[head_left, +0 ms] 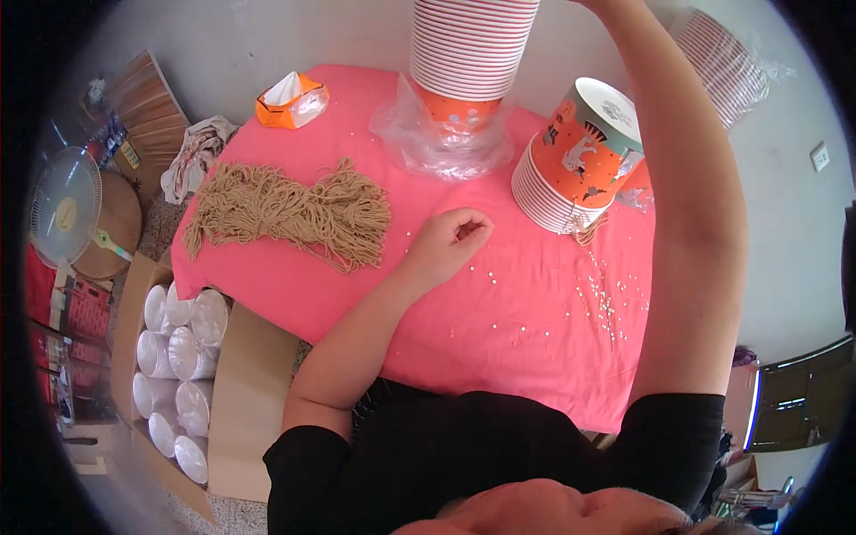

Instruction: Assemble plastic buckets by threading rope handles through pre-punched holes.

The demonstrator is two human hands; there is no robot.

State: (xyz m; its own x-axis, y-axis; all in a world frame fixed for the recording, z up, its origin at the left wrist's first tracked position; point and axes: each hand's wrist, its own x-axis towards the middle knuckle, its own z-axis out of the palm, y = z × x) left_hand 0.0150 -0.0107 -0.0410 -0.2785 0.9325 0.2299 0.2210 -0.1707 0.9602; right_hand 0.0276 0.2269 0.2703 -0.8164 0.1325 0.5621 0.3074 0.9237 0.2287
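Over the middle of the pink cloth, my left hand [453, 239] has its fingers loosely curled, and nothing shows in their hollow. Left of it lies a bundle of tan cords [285, 214]. My right arm [691, 178] reaches up past the top edge, so its hand is cut off from sight, near the top of a tall stack of white-rimmed paper buckets [473, 45]. A crumpled clear plastic bag [446, 152] surrounds that stack's base. Between the arm and my left hand stands a shorter stack of orange printed paper buckets [571, 174], with a printed bucket upside down on top.
Small white bits [606, 303] are scattered on the pink tablecloth [499, 374]. An orange tissue pack [292, 100] lies at the far left edge. On the floor at left, a cardboard box [254, 401] holds several wrapped white stacks. More wrapped buckets [722, 67] stand behind my right arm.
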